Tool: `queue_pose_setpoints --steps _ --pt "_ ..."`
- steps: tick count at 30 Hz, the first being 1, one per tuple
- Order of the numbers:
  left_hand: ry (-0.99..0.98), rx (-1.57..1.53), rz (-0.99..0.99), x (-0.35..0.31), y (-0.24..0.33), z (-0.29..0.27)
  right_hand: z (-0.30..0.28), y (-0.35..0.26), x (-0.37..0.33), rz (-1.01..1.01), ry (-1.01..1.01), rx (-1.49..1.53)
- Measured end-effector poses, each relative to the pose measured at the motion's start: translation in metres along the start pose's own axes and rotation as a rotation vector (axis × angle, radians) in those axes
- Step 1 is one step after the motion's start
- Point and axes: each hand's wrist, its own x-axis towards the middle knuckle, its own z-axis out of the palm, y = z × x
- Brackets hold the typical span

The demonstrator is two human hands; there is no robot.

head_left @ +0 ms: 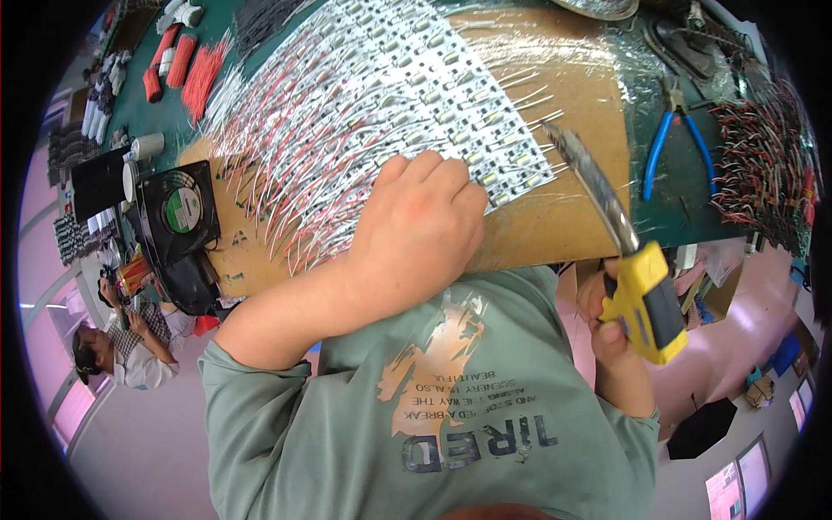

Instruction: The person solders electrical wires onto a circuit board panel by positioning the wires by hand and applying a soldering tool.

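Observation:
A large white panel of joined LED circuit boards (433, 108) lies on a brown board (555, 234), with many red and white wires (303, 186) fanning out on its left side. My left hand (423, 217) rests on the panel's near edge with its fingers curled under. What those fingers hold, if anything, is hidden. To the right, my right hand (604, 316) is wrapped round a yellow-and-black tool (650, 303) with a trigger-like grip. Its long shiny metal shaft points away from me, its dark tip near the panel's right edge. I cannot tell its exact kind.
Blue-handled pliers (678, 143) and a heap of red and black wires (763, 165) are on the green tabletop at right. A black fan (179, 212), a white spool (147, 146) and red wire bundles (179, 61) sit at left. Another person (130, 347) is beyond the left side.

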Motion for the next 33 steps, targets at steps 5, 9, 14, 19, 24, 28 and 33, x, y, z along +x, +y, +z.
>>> queue_pose_setpoints --steps 5,9,14,19,24,28,33 --pt "-0.007 0.021 -0.011 -0.005 -0.002 -0.002 0.01 -0.025 0.063 -0.06 0.262 -0.033" --pt "0.023 -0.1 -0.018 -0.006 -0.007 -0.018 0.003 -0.039 0.106 -0.434 0.289 -0.088" --pt "0.153 -0.045 -0.045 -0.007 -0.048 -0.05 -0.008 -0.042 0.148 -0.139 0.382 -0.186" --pt "0.294 0.284 -0.35 -0.008 -0.148 -0.091 -0.007 -0.025 0.137 -0.188 0.287 0.166" --pt "0.178 0.443 -0.689 -0.019 -0.237 -0.139 -0.006 -0.01 0.131 -0.156 0.2 0.195" --pt "-0.244 0.6 -0.717 -0.023 -0.302 -0.147 -0.005 -0.008 0.135 -0.18 0.196 0.125" --pt "-0.318 0.645 -0.864 -0.004 -0.308 -0.142 -0.003 -0.006 0.134 -0.179 0.229 0.117"
